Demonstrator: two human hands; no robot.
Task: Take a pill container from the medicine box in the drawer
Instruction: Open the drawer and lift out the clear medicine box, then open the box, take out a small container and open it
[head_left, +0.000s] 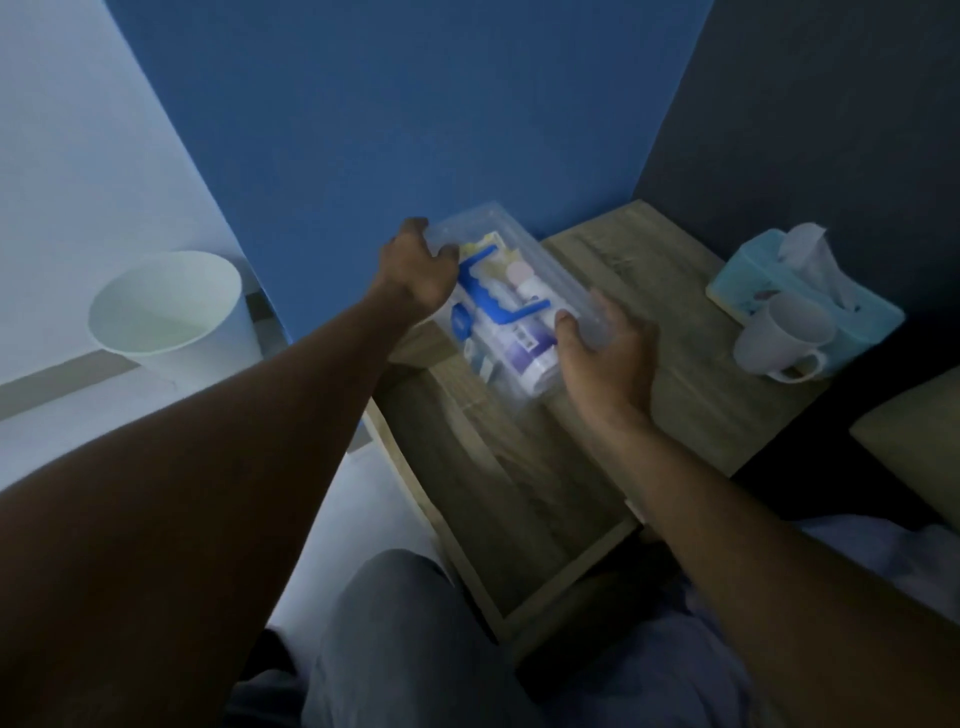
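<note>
At far left, off the furniture, I note a white waste bin (166, 306) on the floor against the blue wall. My left hand (415, 275) is clamped on the far-left end of the clear medicine box (540, 270), fingers curled over its rim. The box appears to be held just above the open drawer (498, 467), near the drawer's back edge where it meets the bedside table top (649, 270); I cannot tell whether its base touches anything. Through the transparent lid, which carries a blue handle (493, 301), I see the pill container (519, 343): a white cylindrical bottle with a purple label, lying on its side along the box's right half, among other small packages too blurred to name. My right hand (605, 353) grips the near-right end of the box, thumb on the lid side, fingers wrapped round the corner. At the table top's right edge stand a white mug (784, 332) and, touching it behind, a turquoise tissue box (810, 291).

Handling, as I judge it: the box is light, stiff plastic, smooth enough to slip, so the two-ended hold suits it. The bottle should be rigid and light, prone to roll; I would take it around its middle, thumb opposing fingers, once the lid is off.
</note>
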